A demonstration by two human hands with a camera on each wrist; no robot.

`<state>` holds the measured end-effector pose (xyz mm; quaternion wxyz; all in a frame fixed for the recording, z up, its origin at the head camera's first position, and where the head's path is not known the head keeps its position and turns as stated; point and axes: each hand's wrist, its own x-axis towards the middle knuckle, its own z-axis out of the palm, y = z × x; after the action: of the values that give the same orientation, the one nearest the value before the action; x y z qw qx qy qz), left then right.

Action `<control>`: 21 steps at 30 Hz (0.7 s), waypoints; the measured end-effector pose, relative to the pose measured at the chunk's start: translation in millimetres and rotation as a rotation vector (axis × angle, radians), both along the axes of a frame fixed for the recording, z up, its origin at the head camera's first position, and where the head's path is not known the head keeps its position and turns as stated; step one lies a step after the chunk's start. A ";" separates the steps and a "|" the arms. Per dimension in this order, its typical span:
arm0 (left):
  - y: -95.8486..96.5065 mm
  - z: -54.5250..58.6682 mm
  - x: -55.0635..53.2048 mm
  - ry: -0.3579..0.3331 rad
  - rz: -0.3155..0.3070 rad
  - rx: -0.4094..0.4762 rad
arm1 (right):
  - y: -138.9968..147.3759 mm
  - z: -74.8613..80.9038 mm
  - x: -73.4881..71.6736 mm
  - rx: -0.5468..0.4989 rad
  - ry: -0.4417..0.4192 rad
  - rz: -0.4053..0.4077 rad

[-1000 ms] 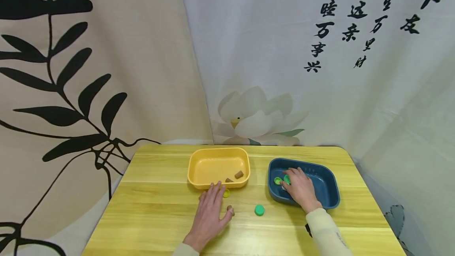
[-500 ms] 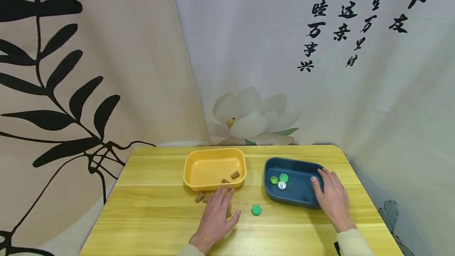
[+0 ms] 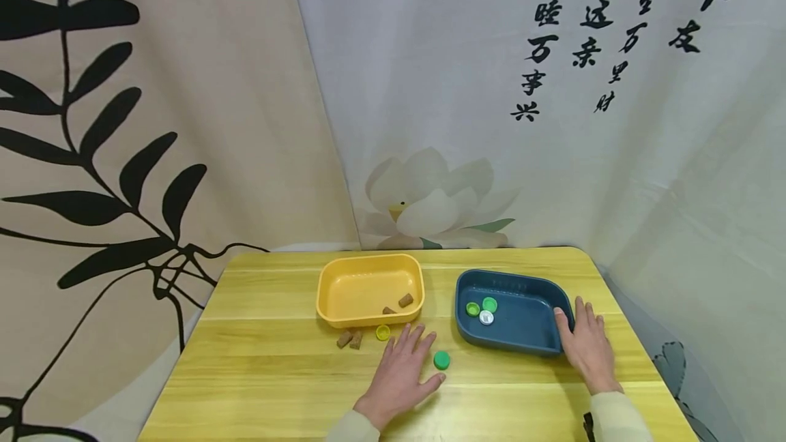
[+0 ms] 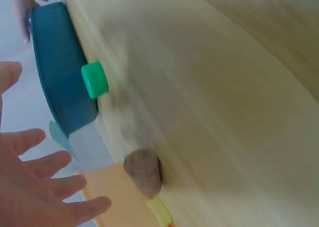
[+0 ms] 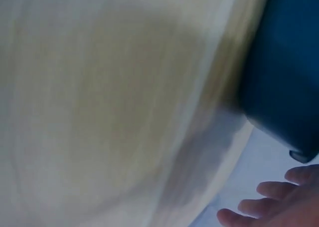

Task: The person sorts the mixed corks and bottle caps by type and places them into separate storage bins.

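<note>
My left hand [image 3: 402, 375] hovers over the table with fingers spread, holding nothing, just left of a green bottle cap [image 3: 441, 360]. Beyond its fingertips lies a yellow cap [image 3: 383, 332]. In the left wrist view a brown cork piece [image 4: 143, 172] lies near that hand; from the head it is hidden. Two more cork pieces [image 3: 345, 340] lie before the yellow tray [image 3: 353, 286], and two sit inside it. At the right end of the blue tray [image 3: 522, 316] is my right hand [image 3: 589, 353], its thumb by the rim; contact is unclear. Two green caps [image 3: 489, 304] and a silvery-white cap [image 3: 486, 318] lie inside.
Both trays stand side by side toward the back of the wooden table [image 3: 264, 374], with a gap between them. Behind it hangs a printed cloth [image 3: 430, 87]. The table's right edge runs close to my right hand.
My right hand has left the caps inside the blue tray and moved right to its end. The left hand has shifted right, uncovering the yellow cap and cork pieces before the yellow tray.
</note>
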<state>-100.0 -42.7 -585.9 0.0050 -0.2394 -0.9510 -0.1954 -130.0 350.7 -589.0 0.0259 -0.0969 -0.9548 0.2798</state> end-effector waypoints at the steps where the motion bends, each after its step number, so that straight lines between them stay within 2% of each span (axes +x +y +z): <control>1: 2.7 -0.5 0.0 -0.009 -0.005 -0.006 | 0.2 -1.4 -0.5 -0.016 -0.021 0.000; 5: 11.0 -2.8 0.0 -0.011 -0.021 -0.043 | -0.6 -6.4 -2.4 -0.060 -0.046 0.011; 10: 15.1 -6.5 -0.7 0.004 -0.016 -0.055 | -4.2 -8.0 -5.6 -0.060 -0.012 0.044; 15: 12.2 -11.3 -2.4 0.010 0.009 -0.057 | -12.2 -6.4 -8.2 -0.048 0.020 0.066; 21: 5.7 -15.1 -3.6 0.026 0.023 -0.041 | -21.1 -5.5 -10.3 -0.035 0.012 0.078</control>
<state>-103.7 -37.0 -600.9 0.0147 -0.2311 -0.9574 -0.1727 -140.3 329.6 -594.5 0.0192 -0.0584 -0.9527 0.2976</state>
